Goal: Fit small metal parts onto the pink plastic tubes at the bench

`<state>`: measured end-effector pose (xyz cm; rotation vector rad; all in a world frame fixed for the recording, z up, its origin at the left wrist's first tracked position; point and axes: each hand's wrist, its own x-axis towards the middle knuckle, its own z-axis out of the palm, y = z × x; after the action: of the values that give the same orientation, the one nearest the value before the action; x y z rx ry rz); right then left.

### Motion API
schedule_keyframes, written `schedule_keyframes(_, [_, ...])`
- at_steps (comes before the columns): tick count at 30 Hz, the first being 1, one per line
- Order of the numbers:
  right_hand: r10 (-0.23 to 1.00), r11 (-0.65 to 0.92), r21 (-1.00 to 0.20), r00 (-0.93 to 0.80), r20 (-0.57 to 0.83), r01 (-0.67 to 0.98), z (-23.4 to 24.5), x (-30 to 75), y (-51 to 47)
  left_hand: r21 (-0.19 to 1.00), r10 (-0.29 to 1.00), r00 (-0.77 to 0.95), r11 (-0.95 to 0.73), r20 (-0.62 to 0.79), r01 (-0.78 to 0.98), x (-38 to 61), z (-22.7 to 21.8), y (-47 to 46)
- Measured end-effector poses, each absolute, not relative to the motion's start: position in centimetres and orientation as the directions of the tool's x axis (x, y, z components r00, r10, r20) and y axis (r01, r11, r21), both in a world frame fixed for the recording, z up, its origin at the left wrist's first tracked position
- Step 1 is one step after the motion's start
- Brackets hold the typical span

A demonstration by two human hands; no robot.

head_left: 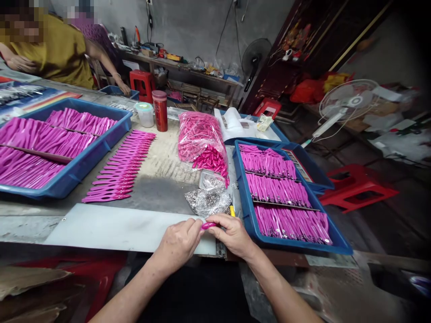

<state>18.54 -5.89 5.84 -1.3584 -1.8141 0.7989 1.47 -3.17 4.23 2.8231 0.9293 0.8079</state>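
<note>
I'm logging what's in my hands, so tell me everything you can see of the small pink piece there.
The small pink piece is slim, rounded and deep pink, with a glossy, plastic-looking surface. It points sideways, roughly level. The right hand pinches it, partly covering its right end; the left hand has its fingertips at the left end. It sits over the right end of the white board. Separate parts are too small to make out.

A grey wall (195,27) backs a cluttered workbench (186,68).
</note>
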Motion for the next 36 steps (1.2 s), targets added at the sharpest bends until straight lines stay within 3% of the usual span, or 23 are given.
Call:
schedule_keyframes(21, [0.947, 0.32, -0.797, -0.203, 0.25, 0.513, 5.4, 18.2, -6.4, 0.175, 0.546, 0.748, -0.835, 0.376, 0.522, 1.2, 4.9, -3.3])
schedule_keyframes(29, [0.962, 0.272, -0.786, -0.171, 0.212, 0.556, 4.8, 18.6, -6.1, 0.185, 0.563, 0.707, -0.821, 0.428, 0.541, 1.4, 4.1, -2.5])
schedule_keyframes(36, [0.976, 0.143, -0.73, 0.028, 0.217, 0.669, 5.7, 20.5, -4.4, 0.086, 0.565, 0.659, -0.788, 0.497, 0.61, 1.2, 2.6, -1.0])
